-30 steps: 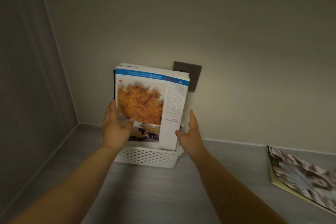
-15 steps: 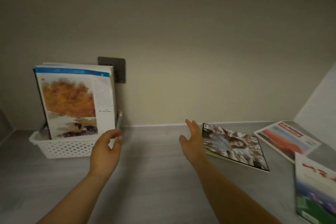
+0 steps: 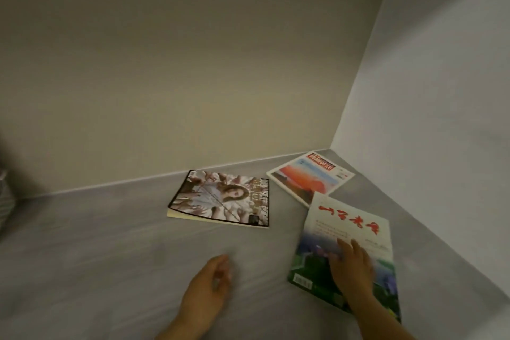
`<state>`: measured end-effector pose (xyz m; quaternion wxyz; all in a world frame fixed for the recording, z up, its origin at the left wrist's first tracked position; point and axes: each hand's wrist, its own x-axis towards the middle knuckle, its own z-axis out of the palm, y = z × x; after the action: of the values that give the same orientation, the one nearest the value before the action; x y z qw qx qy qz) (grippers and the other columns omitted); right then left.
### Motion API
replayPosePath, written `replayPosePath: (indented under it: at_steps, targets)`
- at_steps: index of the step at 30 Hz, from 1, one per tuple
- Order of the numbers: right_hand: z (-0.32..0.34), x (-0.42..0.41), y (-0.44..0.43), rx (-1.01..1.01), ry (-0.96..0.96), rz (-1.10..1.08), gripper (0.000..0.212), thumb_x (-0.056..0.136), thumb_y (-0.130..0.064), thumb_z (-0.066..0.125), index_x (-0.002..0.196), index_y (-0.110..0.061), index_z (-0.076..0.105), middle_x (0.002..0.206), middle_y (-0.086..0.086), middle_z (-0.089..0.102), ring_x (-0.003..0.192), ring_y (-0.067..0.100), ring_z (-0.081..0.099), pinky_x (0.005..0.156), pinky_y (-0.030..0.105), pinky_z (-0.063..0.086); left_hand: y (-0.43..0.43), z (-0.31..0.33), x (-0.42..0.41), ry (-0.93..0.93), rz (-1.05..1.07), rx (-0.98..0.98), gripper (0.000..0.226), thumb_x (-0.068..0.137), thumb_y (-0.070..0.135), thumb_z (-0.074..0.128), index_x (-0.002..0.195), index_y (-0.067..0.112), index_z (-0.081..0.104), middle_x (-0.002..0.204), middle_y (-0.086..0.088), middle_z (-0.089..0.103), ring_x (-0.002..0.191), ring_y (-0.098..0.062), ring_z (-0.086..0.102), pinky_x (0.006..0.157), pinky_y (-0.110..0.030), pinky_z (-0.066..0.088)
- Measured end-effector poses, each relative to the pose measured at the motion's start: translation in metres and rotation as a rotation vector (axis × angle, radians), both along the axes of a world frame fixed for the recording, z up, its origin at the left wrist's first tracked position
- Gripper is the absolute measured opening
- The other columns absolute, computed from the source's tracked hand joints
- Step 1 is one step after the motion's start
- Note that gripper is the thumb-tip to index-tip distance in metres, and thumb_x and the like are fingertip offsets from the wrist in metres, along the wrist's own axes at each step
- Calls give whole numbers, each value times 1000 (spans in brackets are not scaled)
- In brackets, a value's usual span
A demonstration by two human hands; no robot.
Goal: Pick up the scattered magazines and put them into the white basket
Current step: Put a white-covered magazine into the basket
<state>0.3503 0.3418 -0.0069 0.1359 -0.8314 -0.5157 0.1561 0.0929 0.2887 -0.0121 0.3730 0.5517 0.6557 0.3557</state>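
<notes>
Three magazines lie flat on the grey surface. A magazine with a green landscape and red characters on its cover (image 3: pixel 350 232) is nearest, and my right hand (image 3: pixel 350 268) rests flat on its lower half, fingers spread. A magazine with a woman on the cover (image 3: pixel 220 199) lies in the middle. A magazine with a red-orange picture (image 3: pixel 310 178) lies in the far right corner, partly under the green one. My left hand (image 3: pixel 209 287) hovers low over the bare surface, fingers loosely curled, holding nothing. The white basket is almost out of view; only a blurred pale edge (image 3: pixel 4 201) shows at far left.
A beige back wall (image 3: pixel 193 63) and a pale right wall (image 3: pixel 441 119) meet in the corner behind the magazines. The grey surface (image 3: pixel 96 243) stretches leftward toward the frame edge.
The view has swung right, away from the basket with its upright magazines. My right hand moved from the air onto the green magazine. My left hand has come away from the basket.
</notes>
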Motion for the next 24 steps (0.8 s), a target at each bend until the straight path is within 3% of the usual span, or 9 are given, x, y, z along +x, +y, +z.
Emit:
replayPosePath:
  at_steps: [5,10,13,17,21,24]
  targets:
    - [-31,60,-18,-91,-130,-15,48,92,-44,32,134,-21,27,148,8,24,138,27,19,115,44,19,21,-9,67,229,-243,-80,50,87,22,51,133,16,34,143,-3,39,128,-14,40,102,-15,25]
    - [-42,64,-21,-75,-137,37,54,93,-43,23,141,-22,11,154,9,7,142,27,4,116,40,7,46,-10,113,415,-368,-138,56,86,30,51,136,18,29,145,-6,35,131,-21,32,109,-27,26]
    - [-45,67,-20,-62,-113,31,56,93,-43,24,142,-21,9,155,9,6,142,26,2,116,40,6,57,-6,138,290,-357,-182,47,82,23,57,126,15,42,132,-9,49,121,-22,46,104,-32,38]
    - [-49,71,-19,-51,-104,38,56,93,-44,26,142,-22,11,155,8,7,142,26,2,116,39,4,71,-5,151,278,-271,-301,39,81,23,59,117,10,48,123,-12,56,112,-25,53,95,-32,43]
    - [-50,70,-20,-34,-107,35,56,92,-45,28,142,-23,13,155,7,8,143,25,3,116,39,2,76,-5,158,168,-287,-345,34,87,12,48,120,8,41,122,-15,55,108,-25,55,88,-29,43]
    - [-46,72,-20,0,-46,17,58,91,-43,37,141,-22,16,154,6,10,142,25,7,116,39,7,71,-3,163,73,-228,-313,26,90,8,39,116,10,38,92,-5,57,77,-16,56,61,-24,48]
